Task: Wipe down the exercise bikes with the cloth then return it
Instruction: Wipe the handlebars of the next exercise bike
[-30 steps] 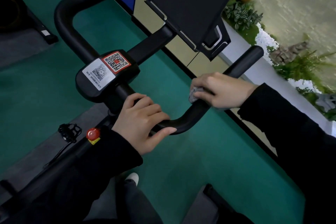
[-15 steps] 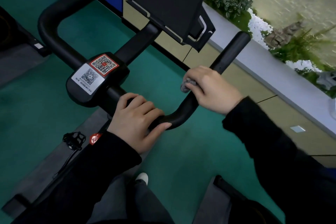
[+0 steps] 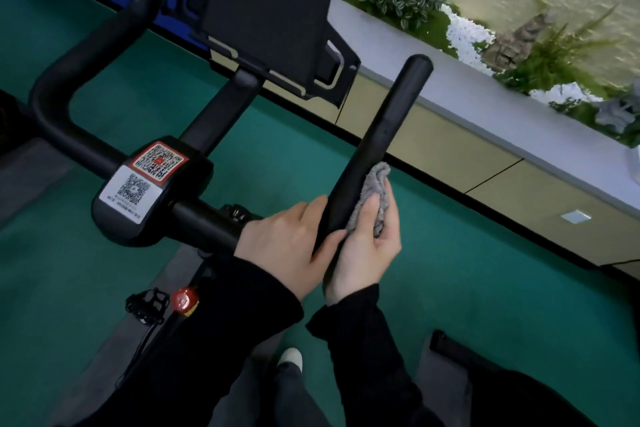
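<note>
Right hand [image 3: 367, 253] holds cloth [image 3: 375, 184] against handlebar [image 3: 388, 128] near QR stickers [image 3: 157, 161].

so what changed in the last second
The right hand turned from on top of the bar to palm up at its right side, cloth now showing. The left hand slid right along the bar, next to it. The cloth stays in the right hand.

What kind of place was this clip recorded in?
Probably a gym or indoor cycling studio: an exercise bike's handlebar with a console screen, green flooring, and QR stickers suggesting shared equipment.
</note>
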Motion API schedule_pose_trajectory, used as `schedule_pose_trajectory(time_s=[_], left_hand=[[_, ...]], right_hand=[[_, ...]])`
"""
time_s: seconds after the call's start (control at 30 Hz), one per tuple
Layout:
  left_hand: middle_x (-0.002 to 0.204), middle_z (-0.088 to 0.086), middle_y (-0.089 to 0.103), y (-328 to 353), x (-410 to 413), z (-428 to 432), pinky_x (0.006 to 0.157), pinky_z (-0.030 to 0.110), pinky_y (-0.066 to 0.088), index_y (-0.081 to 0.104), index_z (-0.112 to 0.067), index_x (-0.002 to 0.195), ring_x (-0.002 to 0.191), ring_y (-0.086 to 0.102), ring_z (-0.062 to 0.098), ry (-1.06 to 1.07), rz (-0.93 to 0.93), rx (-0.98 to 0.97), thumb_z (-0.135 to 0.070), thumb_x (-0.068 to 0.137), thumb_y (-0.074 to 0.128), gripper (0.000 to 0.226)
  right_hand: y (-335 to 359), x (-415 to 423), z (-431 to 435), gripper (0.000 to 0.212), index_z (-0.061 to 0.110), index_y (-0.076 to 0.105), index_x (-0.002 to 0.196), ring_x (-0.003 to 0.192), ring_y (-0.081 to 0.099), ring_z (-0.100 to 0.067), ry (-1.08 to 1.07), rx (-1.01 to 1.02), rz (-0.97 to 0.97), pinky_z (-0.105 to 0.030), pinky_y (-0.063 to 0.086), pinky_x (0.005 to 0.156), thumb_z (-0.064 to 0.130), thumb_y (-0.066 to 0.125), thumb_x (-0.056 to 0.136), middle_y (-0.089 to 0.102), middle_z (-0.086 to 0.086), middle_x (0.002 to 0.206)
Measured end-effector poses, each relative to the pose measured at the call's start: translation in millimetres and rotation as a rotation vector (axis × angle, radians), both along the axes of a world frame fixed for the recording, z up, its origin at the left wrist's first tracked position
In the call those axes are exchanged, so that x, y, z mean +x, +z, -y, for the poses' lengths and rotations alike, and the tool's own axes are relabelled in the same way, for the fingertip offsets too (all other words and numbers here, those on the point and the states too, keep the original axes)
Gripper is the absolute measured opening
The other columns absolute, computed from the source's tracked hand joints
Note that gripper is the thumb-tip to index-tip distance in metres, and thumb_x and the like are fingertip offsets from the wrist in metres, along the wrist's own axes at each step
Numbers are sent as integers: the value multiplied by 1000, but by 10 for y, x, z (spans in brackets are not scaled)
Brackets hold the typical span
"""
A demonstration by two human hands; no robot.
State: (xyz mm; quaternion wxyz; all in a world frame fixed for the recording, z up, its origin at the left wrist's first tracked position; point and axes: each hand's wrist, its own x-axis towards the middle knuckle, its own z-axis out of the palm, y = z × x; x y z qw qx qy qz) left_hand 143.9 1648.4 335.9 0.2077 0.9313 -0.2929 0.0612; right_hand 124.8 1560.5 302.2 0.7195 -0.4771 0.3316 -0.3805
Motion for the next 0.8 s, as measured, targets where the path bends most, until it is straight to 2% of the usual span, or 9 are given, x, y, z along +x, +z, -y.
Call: schedule_pose_trajectory(time_s=[0.1, 0.17, 0.23, 0.3, 0.43, 0.53, 0.7, 0.8], left_hand=[[76, -1, 70, -46, 8, 29, 39, 27, 41, 66, -13, 108, 51, 62, 24, -4, 38, -11, -51, 84, 36, 54], [76, -1, 69, -72, 21, 35, 38, 26, 40, 67, -12, 108, 50, 62, 24, -13, 62, -22, -51, 84, 38, 53], [76, 0, 69, -94, 27, 44, 38, 25, 40, 66, -11, 108, 50, 62, 23, -23, 74, -35, -50, 84, 40, 52], [75, 0, 69, -111, 22, 46, 37, 26, 40, 66, -11, 109, 50, 62, 24, -28, 83, -43, -49, 84, 41, 52], [73, 0, 68, -128, 33, 38, 37, 26, 39, 66, -11, 108, 47, 60, 24, -29, 95, -52, -50, 85, 41, 52], [72, -1, 67, -134, 24, 43, 38, 26, 38, 66, -13, 108, 47, 60, 23, -30, 98, -58, -50, 86, 40, 50], [76, -1, 68, -163, 18, 30, 39, 26, 41, 65, -11, 111, 51, 62, 20, -42, 99, -53, -49, 87, 40, 52], [73, -1, 66, -157, 20, 34, 39, 23, 38, 66, -10, 111, 49, 61, 19, -45, 108, -32, -48, 87, 40, 52]], right_hand=[[74, 157, 142, 29, 11, 60, 126, 118, 60, -25, -28, 172, 33, -44, 46, 104, 11, 48, 99, 65, -11, 124], [80, 206, 206, 29, 7, 59, 125, 117, 60, -29, -24, 211, 33, -48, 45, 105, 11, 47, 100, 65, -15, 123], [49, 162, 182, 27, 5, 61, 122, 108, 63, -27, -4, 223, 12, -46, 48, 101, 13, 47, 100, 66, -16, 119], [18, 85, 128, 26, 6, 62, 118, 98, 64, -23, 31, 254, 16, -41, 51, 91, 16, 47, 100, 68, -15, 112], [52, 136, 219, 24, 7, 64, 110, 89, 66, -23, 117, 452, 77, -31, 56, 72, 19, 45, 101, 69, -16, 102], [83, 173, 296, 23, 8, 62, 107, 88, 66, -29, 184, 569, 118, -34, 57, 72, 21, 43, 102, 68, -16, 100], [28, 67, 214, 27, 9, 63, 105, 78, 70, -27, 256, 602, 111, -33, 58, 65, 25, 41, 102, 69, -16, 94], [60, 113, 262, 27, 7, 59, 108, 82, 68, -30, 262, 641, 112, -34, 58, 66, 24, 39, 102, 64, -21, 105]])
